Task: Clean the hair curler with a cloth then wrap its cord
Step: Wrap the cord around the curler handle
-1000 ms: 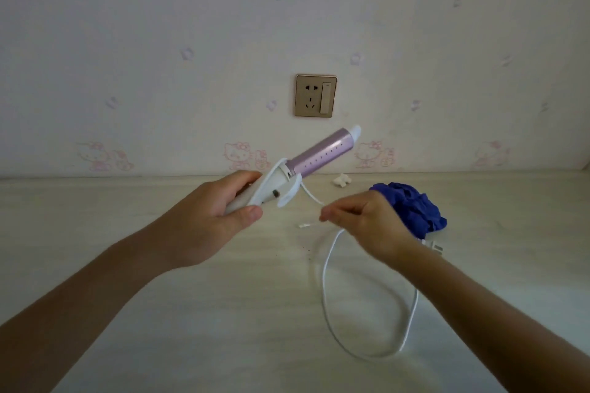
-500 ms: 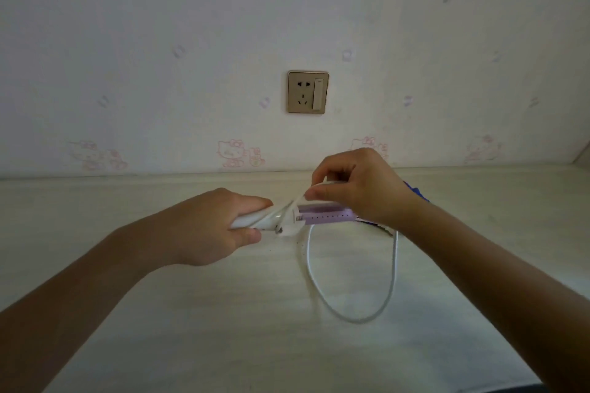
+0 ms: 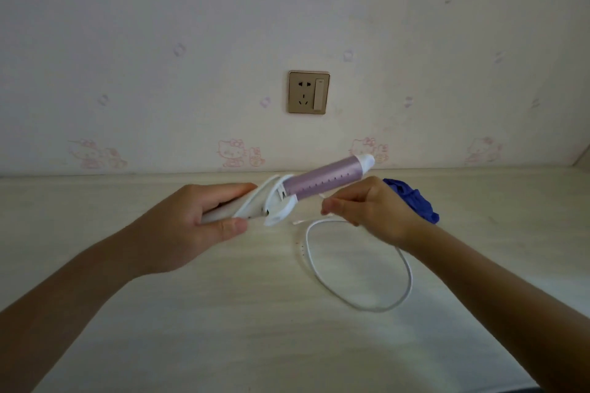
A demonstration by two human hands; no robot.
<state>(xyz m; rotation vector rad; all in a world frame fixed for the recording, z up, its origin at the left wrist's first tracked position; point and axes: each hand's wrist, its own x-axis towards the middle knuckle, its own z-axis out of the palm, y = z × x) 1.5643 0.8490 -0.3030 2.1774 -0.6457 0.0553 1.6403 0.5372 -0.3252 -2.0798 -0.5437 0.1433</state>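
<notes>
Lilac along its barrel (image 3: 322,183), the hair curler (image 3: 287,196) is held above the bench (image 3: 223,329), tip angled up toward the wall (image 3: 159,41). Of the two hands, the left hand (image 3: 191,223) is wrapped round the white handle (image 3: 223,213). The right hand (image 3: 370,207) pinches the white cord (image 3: 405,290) just beneath the barrel. The rest of the cord lies looped on the bench. A blue cloth (image 3: 415,201) sits crumpled behind the right hand.
</notes>
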